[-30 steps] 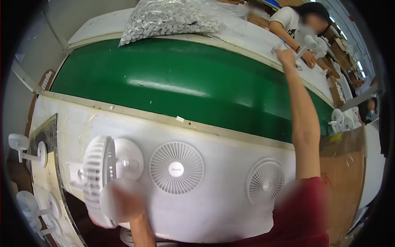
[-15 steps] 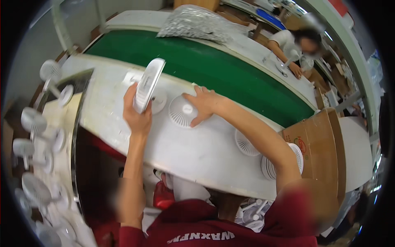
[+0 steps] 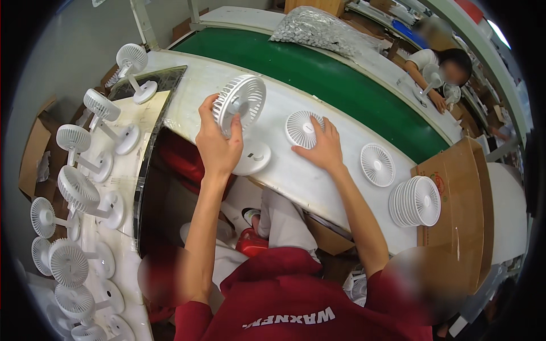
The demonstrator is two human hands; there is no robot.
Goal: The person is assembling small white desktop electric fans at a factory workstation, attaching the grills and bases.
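Note:
My left hand (image 3: 219,142) grips a white desk fan (image 3: 243,102) by its head, fingers behind the cage and thumb at the front rim. The front of the head is uncovered, showing the inside. Its round base (image 3: 253,159) is at the near edge of the white table. To the right, my right hand (image 3: 323,146) closes over the right side of a round white fan grille (image 3: 300,128), with the thumb at its lower rim and fingertips on its face. A second grille (image 3: 377,165) lies farther right, beside a stack of grilles (image 3: 421,202).
Several white fans (image 3: 79,187) stand on a side table at left. A green conveyor belt (image 3: 318,85) runs behind the white table (image 3: 273,193). A bag of small parts (image 3: 327,31) lies beyond it. A cardboard box (image 3: 463,210) stands at right; a person (image 3: 426,68) works across the belt.
The fan head in my left hand has turned from edge-on to show its uncovered front, and its base shows more. My right hand's fingers have drawn closer on the grille. The view has shifted.

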